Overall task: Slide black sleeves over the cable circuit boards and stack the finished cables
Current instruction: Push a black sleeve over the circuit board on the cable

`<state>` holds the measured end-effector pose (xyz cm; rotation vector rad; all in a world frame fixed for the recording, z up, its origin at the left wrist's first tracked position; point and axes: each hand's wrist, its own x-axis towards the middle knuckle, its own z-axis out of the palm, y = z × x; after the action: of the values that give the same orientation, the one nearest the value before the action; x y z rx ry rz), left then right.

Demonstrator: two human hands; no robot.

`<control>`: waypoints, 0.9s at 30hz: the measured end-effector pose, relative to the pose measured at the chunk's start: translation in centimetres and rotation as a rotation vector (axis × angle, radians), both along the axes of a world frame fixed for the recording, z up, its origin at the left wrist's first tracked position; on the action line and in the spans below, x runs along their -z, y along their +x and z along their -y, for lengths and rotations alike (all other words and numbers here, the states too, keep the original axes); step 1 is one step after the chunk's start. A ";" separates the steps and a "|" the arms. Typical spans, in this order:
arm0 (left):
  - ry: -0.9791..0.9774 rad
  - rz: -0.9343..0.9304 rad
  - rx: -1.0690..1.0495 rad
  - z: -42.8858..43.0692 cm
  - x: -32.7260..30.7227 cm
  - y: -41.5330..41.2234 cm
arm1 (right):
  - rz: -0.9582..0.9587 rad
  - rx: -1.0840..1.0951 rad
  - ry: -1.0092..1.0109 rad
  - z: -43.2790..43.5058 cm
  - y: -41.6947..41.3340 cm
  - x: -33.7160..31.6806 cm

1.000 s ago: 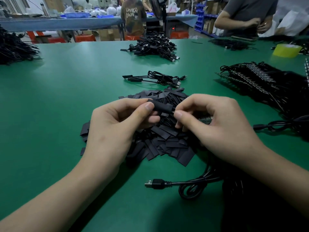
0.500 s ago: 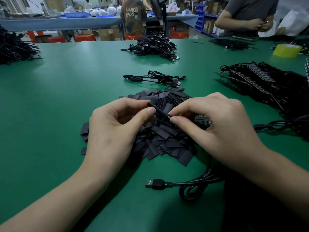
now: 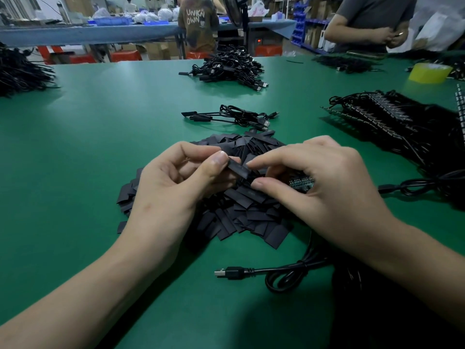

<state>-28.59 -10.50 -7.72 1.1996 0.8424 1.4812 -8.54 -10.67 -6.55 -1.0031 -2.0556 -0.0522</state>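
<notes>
The likeliest trouble is the sleeve [image 3: 238, 169] staying flat. It looks like a flattened tube, and if its mouth is not opened before the circuit board [image 3: 302, 183] meets it, a corner of the board could catch the edge and buckle the sleeve. It could also knock the sleeve out of the pinch into the pile of sleeves [image 3: 251, 215] just below, where it would be hard to pick out. The board seems only loosely kept — tucked under the right hand [image 3: 327, 187], mostly hidden — so it may twist while being lined up. The cable [image 3: 284, 275] trailing to the plug [image 3: 227, 272] on the bench [image 3: 100, 147] could also drag on it. The left hand [image 3: 173, 182] is raised over the pile, thumb and forefinger clamped on the sleeve's near end, the other fingers curled behind. The right hand arches in from the other side, with the forefinger tip touching the sleeve's free end, the thumb just beneath, and the remaining fingers curled round the board. The sleeve is not yet on the board; a few finished cables [image 3: 231, 117] lie farther up the bench.
</notes>
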 end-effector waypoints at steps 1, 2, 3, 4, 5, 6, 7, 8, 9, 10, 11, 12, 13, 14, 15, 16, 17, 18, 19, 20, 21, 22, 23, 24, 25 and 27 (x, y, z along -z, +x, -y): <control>0.003 -0.008 0.004 0.0 0.0 0.0 | 0.000 0.000 -0.001 0.0 -0.1 0.0; 0.008 -0.029 0.000 0.0 0.0 -0.1 | 0.001 0.000 -0.001 0.0 -0.1 0.0; 0.022 -0.074 -0.020 0.0 0.1 -0.1 | 0.004 0.001 -0.003 0.0 -0.1 0.0; 0.045 -0.147 -0.051 0.0 0.1 -0.2 | 0.010 0.003 -0.004 0.0 -0.1 0.0; 0.074 -0.233 -0.083 0.0 0.1 -0.2 | 0.021 0.005 -0.006 -0.1 0.0 0.0; 0.097 -0.308 -0.105 0.0 0.1 -0.2 | 0.033 0.005 -0.008 -0.1 0.0 0.0; 0.109 -0.355 -0.117 0.0 0.1 -0.1 | 0.044 0.002 -0.010 -0.2 0.1 0.0; 0.112 -0.375 -0.117 0.1 0.2 -0.1 | 0.052 0.000 -0.011 -0.2 0.1 0.0; 0.111 -0.385 -0.110 0.1 0.3 0.0 | 0.059 -0.001 -0.010 -0.2 0.1 0.0; 0.111 -0.392 -0.102 0.1 0.3 0.0 | 0.065 0.000 -0.009 -0.2 0.2 0.0; 0.115 -0.401 -0.098 0.1 0.4 0.1 | 0.070 0.002 -0.010 -0.2 0.2 0.0; 0.124 -0.414 -0.099 0.1 0.5 0.0 | 0.076 0.002 -0.012 -0.2 0.2 0.0; 0.134 -0.434 -0.105 0.0 0.5 0.0 | 0.082 0.002 -0.014 -0.2 0.1 0.0; 0.146 -0.458 -0.114 0.0 0.5 0.0 | 0.088 0.004 -0.013 -0.1 0.0 0.0; 0.157 -0.486 -0.127 0.0 0.5 -0.1 | 0.093 0.007 -0.011 -0.1 0.0 0.0; 0.172 -0.515 -0.144 0.0 0.5 -0.1 | 0.093 0.013 -0.012 -0.1 -0.1 0.1; 0.188 -0.543 -0.164 0.0 0.5 -0.1 | 0.089 0.020 -0.023 0.0 -0.2 0.1; 0.206 -0.572 -0.186 0.1 0.5 0.0 | 0.083 0.031 -0.046 0.0 -0.2 0.1; 0.228 -0.607 -0.209 0.2 0.4 0.0 | 0.081 0.043 -0.078 0.0 -0.3 0.1; 0.253 -0.649 -0.230 0.2 0.4 0.0 | 0.088 0.053 -0.111 0.0 -0.4 0.1; 0.280 -0.690 -0.248 0.3 0.3 0.1 | 0.098 0.058 -0.138 0.0 -0.4 0.2; 0.304 -0.725 -0.261 0.3 0.3 0.1 | 0.104 0.059 -0.152 -0.1 -0.4 0.3; 0.323 -0.751 -0.270 0.3 0.2 0.2 | 0.103 0.060 -0.152 -0.2 -0.4 0.3; 0.337 -0.773 -0.279 0.4 0.2 0.3 | 0.098 0.061 -0.147 -0.2 -0.4 0.4; 0.349 -0.796 -0.289 0.4 0.1 0.3 | 0.088 0.060 -0.142 -0.2 -0.4 0.4; 0.369 -0.846 -0.309 0.4 0.0 0.3 | 0.068 0.053 -0.135 -0.1 -0.5 0.4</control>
<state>-28.33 -10.89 -7.75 2.1167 1.3949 1.3899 -9.05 -10.60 -6.92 -1.1531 -2.1170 0.0248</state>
